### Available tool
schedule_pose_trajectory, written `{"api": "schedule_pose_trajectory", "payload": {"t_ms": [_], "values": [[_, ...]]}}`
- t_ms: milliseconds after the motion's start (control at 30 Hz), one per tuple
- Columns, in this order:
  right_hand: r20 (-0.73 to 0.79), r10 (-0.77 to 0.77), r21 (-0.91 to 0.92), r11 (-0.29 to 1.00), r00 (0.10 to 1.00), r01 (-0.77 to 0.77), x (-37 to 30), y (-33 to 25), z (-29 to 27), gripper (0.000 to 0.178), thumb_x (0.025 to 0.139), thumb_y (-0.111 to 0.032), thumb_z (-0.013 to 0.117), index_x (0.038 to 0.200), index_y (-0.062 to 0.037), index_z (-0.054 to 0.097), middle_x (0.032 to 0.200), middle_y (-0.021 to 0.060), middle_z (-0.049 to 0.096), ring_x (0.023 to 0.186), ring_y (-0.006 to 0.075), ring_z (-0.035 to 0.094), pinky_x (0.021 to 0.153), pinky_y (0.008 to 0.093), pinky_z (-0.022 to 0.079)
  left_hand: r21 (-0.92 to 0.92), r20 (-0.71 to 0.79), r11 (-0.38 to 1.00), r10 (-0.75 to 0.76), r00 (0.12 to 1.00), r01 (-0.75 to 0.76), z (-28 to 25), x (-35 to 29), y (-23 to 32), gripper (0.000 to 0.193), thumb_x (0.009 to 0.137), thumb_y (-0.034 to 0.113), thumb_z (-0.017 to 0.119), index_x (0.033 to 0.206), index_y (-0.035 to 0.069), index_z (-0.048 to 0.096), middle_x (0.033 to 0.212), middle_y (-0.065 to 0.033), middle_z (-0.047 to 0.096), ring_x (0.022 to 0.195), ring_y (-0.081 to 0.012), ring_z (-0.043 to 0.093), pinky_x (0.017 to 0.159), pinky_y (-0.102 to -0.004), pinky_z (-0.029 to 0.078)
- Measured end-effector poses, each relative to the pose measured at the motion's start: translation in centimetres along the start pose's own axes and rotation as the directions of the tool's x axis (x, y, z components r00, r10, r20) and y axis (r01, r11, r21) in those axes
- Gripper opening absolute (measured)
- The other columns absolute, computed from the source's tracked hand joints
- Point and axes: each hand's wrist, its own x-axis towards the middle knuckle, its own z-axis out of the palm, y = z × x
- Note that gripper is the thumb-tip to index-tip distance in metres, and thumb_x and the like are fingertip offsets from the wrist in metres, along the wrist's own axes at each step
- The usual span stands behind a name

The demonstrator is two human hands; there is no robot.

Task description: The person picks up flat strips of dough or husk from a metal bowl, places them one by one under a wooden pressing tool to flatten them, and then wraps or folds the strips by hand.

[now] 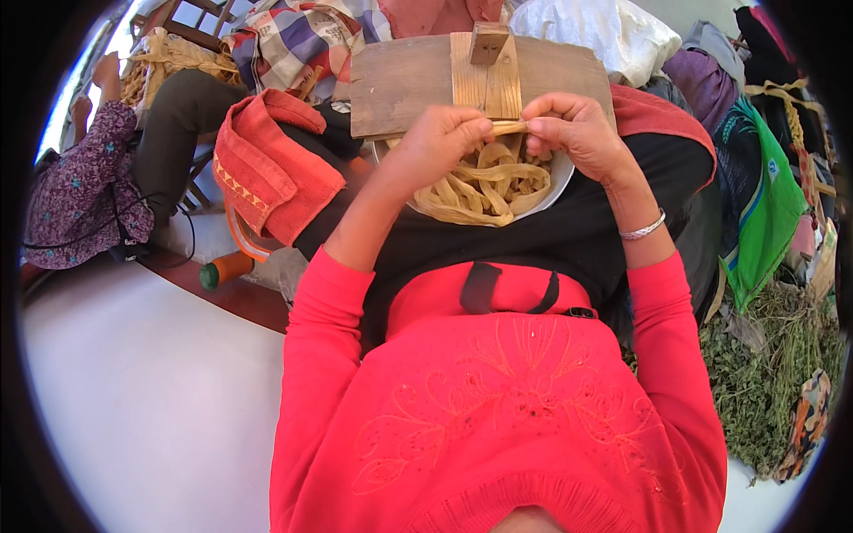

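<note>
Between my two hands a short length of pale tan fibrous strip [509, 128] is stretched, level and twisted or folded narrow. My left hand [442, 142] pinches its left end between thumb and fingers. The right end sits in the pinch of my right hand [577, 133], which has a silver bangle at the wrist. Just below them is a white bowl [563, 178] in my lap, heaped with loose, curled tan strips [489, 188]. Behind my fingers lies a wooden board [400, 80] with a lighter plank across it and a small upright wooden block [489, 43].
A red towel [267, 173] hangs over my left knee. Farther left sits another person in a patterned purple garment [84, 191]. A braided tan bundle [178, 58] lies at the back left. To my right are a green sack [769, 222] and dried plants [755, 382].
</note>
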Motion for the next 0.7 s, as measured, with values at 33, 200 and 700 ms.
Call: {"api": "schedule_pose_trajectory", "payload": {"t_ms": [33,200,700], "values": [[-0.062,-0.023,0.014,1.000,0.998,0.024,0.3,0.1,0.2,0.012,0.086,-0.010,0.066,0.094,-0.0012,0.065,0.078,0.0018,0.064,0.068,0.0082,0.063,0.062,0.0198,0.051,-0.041,-0.020,0.999,0.005,1.000,-0.006,-0.6,0.3,-0.1,0.023,0.096,0.022,0.054,0.088,0.002,0.063,0.064,0.0055,0.046,0.058,-0.0037,0.038,0.052,-0.0187,0.032],[-0.144,-0.216,-0.180,0.965,0.966,0.189,3.1,1.0,0.3,0.011,0.089,-0.009,0.061,0.098,-0.0020,0.064,0.075,0.0001,0.061,0.065,0.0067,0.057,0.060,0.0210,0.049,-0.028,-0.182,1.000,-0.004,0.983,-0.001,-2.7,2.5,-0.8,0.015,0.093,0.016,0.054,0.095,0.005,0.063,0.069,0.0054,0.054,0.055,-0.0016,0.038,0.050,-0.0162,0.028],[-0.028,-0.581,-0.991,0.123,0.814,0.054,2.4,2.4,0.8,0.009,0.081,-0.014,0.063,0.088,-0.0092,0.067,0.092,0.0093,0.065,0.085,0.0298,0.060,0.072,0.0383,0.047,0.512,-0.424,0.859,0.258,0.868,-0.006,-2.5,2.4,-4.9,0.009,0.088,0.008,0.057,0.086,0.000,0.056,0.069,-0.0019,0.057,0.061,-0.0103,0.051,0.056,-0.0238,0.041]]}}
